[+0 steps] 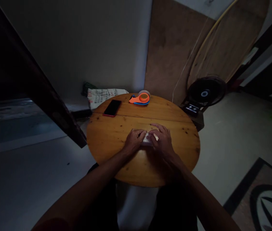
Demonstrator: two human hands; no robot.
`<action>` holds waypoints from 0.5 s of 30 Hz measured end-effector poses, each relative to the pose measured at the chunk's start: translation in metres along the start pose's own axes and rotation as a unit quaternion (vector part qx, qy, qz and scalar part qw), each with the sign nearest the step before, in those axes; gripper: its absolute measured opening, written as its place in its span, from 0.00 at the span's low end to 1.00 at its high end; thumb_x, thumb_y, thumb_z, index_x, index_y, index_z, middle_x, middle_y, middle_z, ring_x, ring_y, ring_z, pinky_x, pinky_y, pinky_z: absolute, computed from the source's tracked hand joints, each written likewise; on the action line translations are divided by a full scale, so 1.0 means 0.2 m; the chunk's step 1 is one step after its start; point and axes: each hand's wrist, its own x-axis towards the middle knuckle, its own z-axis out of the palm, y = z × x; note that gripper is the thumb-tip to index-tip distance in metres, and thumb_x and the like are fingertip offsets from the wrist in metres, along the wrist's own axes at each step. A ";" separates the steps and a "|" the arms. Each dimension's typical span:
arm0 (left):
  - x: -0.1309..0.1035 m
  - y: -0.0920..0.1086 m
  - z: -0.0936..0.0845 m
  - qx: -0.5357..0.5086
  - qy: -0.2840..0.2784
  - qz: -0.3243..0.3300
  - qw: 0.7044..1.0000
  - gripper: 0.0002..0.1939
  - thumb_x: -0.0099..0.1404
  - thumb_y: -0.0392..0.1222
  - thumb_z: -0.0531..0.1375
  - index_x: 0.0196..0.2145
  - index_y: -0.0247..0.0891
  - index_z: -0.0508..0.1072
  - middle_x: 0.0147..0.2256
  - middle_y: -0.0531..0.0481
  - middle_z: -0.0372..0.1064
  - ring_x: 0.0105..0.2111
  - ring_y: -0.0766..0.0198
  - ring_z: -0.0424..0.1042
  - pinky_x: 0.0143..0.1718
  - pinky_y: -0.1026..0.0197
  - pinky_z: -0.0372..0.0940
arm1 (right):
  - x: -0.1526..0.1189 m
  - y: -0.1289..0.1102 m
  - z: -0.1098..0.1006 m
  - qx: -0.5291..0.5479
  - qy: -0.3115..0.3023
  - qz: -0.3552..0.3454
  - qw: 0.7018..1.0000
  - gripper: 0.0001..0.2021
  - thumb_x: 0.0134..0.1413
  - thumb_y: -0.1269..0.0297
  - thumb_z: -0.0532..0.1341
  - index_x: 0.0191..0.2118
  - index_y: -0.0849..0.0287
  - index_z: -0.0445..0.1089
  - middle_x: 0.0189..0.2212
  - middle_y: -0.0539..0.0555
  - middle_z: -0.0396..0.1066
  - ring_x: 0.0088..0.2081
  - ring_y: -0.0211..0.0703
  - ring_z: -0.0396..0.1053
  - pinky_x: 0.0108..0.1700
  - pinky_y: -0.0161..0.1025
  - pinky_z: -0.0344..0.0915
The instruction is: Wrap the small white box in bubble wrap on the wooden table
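Note:
Between my hands, over the round wooden table (131, 125), is a small pale, shiny packet or box (147, 140); its exact kind is hard to make out in the dim light. My left hand (135, 140) is closed on its left side, thumb and fingers together. On the right side, my right hand (161, 138) pinches it with thumb and curled fingers while the index finger sticks out to the left. The fingers cover much of the small thing.
An orange and blue tape dispenser (140, 98) stands at the table's far edge. Left of it lies a dark phone (112, 107) with a red edge. A printed sack (97, 97) is behind the table, and a black fan (205, 91) stands at the right.

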 end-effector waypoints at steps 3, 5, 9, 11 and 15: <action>0.00 -0.01 0.01 -0.005 0.007 0.006 1.000 0.18 0.67 0.45 0.50 0.24 0.38 0.72 0.26 0.52 0.70 0.31 0.64 0.64 0.35 0.63 0.56 | 0.01 -0.03 0.01 -0.021 0.013 -0.032 0.999 0.10 0.59 0.66 0.57 0.30 0.55 0.74 0.49 0.56 0.70 0.50 0.49 0.65 0.50 0.48 0.58; 0.00 -0.02 0.01 -0.008 0.010 0.006 1.000 0.17 0.67 0.45 0.51 0.25 0.37 0.73 0.26 0.52 0.70 0.31 0.63 0.64 0.35 0.63 0.56 | -0.03 -0.05 0.02 -0.042 0.014 -0.046 0.998 0.09 0.59 0.67 0.57 0.33 0.55 0.75 0.47 0.56 0.71 0.50 0.48 0.65 0.50 0.47 0.58; 0.01 -0.02 0.02 -0.017 0.009 0.002 1.000 0.16 0.67 0.44 0.52 0.27 0.38 0.74 0.28 0.52 0.72 0.30 0.64 0.64 0.34 0.63 0.57 | -0.15 -0.09 0.03 -0.123 -0.001 -0.080 0.989 0.11 0.59 0.64 0.57 0.46 0.57 0.72 0.50 0.59 0.69 0.55 0.53 0.59 0.53 0.50 0.56; 0.01 -0.02 0.01 -0.024 0.010 -0.003 1.000 0.16 0.66 0.45 0.52 0.27 0.37 0.74 0.27 0.52 0.71 0.29 0.65 0.64 0.33 0.64 0.56 | -0.19 -0.08 0.03 -0.165 -0.003 -0.094 0.982 0.14 0.59 0.64 0.58 0.50 0.58 0.70 0.52 0.61 0.68 0.57 0.55 0.57 0.54 0.51 0.54; 0.00 -0.01 0.00 -0.059 0.011 -0.019 0.998 0.19 0.66 0.47 0.51 0.24 0.36 0.73 0.24 0.53 0.67 0.27 0.66 0.64 0.30 0.65 0.57 | -0.20 -0.04 0.05 -0.195 0.014 -0.114 0.974 0.12 0.59 0.67 0.59 0.48 0.54 0.71 0.53 0.60 0.67 0.58 0.53 0.57 0.54 0.50 0.54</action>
